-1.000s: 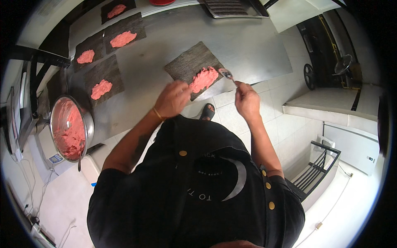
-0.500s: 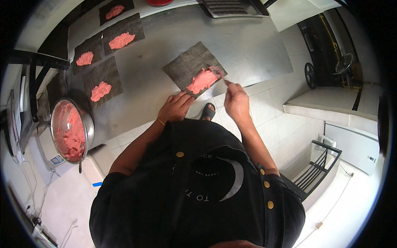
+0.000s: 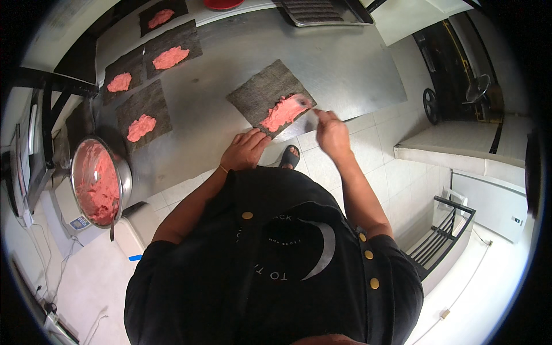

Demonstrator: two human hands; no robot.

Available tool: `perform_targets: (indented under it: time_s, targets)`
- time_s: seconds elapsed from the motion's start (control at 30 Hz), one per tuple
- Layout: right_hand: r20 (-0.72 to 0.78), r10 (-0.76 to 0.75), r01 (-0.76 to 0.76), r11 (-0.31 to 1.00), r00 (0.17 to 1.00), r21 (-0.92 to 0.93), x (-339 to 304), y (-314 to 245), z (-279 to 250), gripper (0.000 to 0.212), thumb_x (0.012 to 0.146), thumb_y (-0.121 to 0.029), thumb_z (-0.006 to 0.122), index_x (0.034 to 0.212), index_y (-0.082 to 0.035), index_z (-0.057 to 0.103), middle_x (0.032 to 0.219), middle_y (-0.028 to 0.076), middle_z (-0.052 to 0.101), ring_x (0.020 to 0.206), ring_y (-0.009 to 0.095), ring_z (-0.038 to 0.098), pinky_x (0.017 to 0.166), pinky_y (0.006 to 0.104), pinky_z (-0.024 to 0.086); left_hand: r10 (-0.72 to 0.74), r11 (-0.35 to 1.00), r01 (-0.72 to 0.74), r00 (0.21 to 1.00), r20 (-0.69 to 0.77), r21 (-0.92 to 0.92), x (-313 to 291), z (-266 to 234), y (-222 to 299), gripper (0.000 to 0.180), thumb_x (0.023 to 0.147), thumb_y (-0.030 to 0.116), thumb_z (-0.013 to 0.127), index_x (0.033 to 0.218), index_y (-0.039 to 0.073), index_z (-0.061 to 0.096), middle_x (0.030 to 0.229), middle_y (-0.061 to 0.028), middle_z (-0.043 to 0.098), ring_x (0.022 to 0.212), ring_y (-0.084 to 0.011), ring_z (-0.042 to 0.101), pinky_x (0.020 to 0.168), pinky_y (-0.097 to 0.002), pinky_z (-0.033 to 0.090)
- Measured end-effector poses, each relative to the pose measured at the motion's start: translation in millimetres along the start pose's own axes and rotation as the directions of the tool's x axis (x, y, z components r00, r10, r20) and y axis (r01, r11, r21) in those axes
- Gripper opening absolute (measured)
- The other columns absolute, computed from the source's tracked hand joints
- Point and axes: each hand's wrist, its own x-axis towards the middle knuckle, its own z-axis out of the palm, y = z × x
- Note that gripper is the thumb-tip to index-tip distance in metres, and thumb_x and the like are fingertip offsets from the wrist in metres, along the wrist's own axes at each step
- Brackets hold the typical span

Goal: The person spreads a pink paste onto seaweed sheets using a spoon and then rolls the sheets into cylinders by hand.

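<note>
A dark, square sheet that looks like nori (image 3: 270, 80) lies turned cornerwise on the metal table. Along its near side runs a strip of pink paste (image 3: 282, 114). My left hand (image 3: 246, 149) rests with its fingers laid flat at the sheet's near corner, holding nothing. In my closed right hand (image 3: 332, 137) is a spoon (image 3: 311, 107), its bowl blurred by motion over the right end of the paste. Whether the spoon's tip touches the paste or the sheet is hard to make out.
Several more dark sheets (image 3: 155, 98) with pink mounds lie on the table (image 3: 213, 86) at left. A metal bowl (image 3: 125, 181) of pink paste stands at the near left. A metal tray (image 3: 359, 18) and a red dish (image 3: 223, 3) sit at the far side.
The spoon and my right hand have shifted slightly right and the paste's right end looks more spread. My left hand stays nearly in place.
</note>
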Motion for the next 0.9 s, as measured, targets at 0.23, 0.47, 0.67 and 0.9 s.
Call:
perform_targets:
  time_s: [0.23, 0.47, 0.67, 0.9]
  targets:
    - [0.038, -0.094, 0.093, 0.995, 0.995, 0.026, 5, 3, -11, 0.035, 0.091, 0.0, 0.061, 0.122, -0.008, 0.073, 0.097, 0.019, 0.071, 0.083, 0.04, 0.071, 0.075, 0.0484, 0.058, -0.01, 1.0, 0.01, 1.0, -0.005, -0.002, 0, 2, 0, 0.039, 0.094, 0.015, 0.069, 0.133, 0.008, 0.069, 0.135, -0.0063, 0.064, 0.134, -0.0279, 0.058, 0.105, -0.0464, 0.047]
    - [0.032, -0.152, 0.151, 0.988, 0.988, 0.013, 12, 15, -14, 0.035, 0.088, -0.006, 0.064, 0.121, -0.013, 0.073, 0.101, 0.016, 0.072, 0.083, 0.039, 0.072, 0.072, 0.0487, 0.06, -0.002, 0.998, 0.004, 0.999, -0.034, 0.055, -1, 3, 0, 0.036, 0.094, 0.015, 0.07, 0.13, 0.01, 0.071, 0.132, -0.0049, 0.066, 0.131, -0.0265, 0.061, 0.103, -0.0444, 0.047]
    - [0.027, -0.117, 0.119, 0.991, 0.993, -0.069, 16, 14, -15, 0.036, 0.086, -0.012, 0.066, 0.122, -0.015, 0.073, 0.096, 0.014, 0.07, 0.079, 0.037, 0.072, 0.069, 0.05, 0.058, -0.019, 0.998, 0.021, 0.999, -0.034, 0.067, -1, 1, 2, 0.036, 0.094, 0.016, 0.07, 0.129, 0.011, 0.071, 0.131, -0.0044, 0.066, 0.13, -0.0253, 0.061, 0.102, -0.0429, 0.047]
    - [0.086, -0.002, 0.019, 0.979, 0.996, -0.202, 13, 16, -6, 0.039, 0.089, -0.007, 0.064, 0.125, -0.017, 0.073, 0.097, 0.015, 0.071, 0.085, 0.038, 0.072, 0.074, 0.0494, 0.059, -0.026, 0.997, 0.028, 0.999, -0.03, 0.072, 0, -4, 7, 0.037, 0.094, 0.02, 0.071, 0.129, 0.01, 0.071, 0.133, -0.0069, 0.066, 0.133, -0.0269, 0.059, 0.104, -0.0436, 0.046]
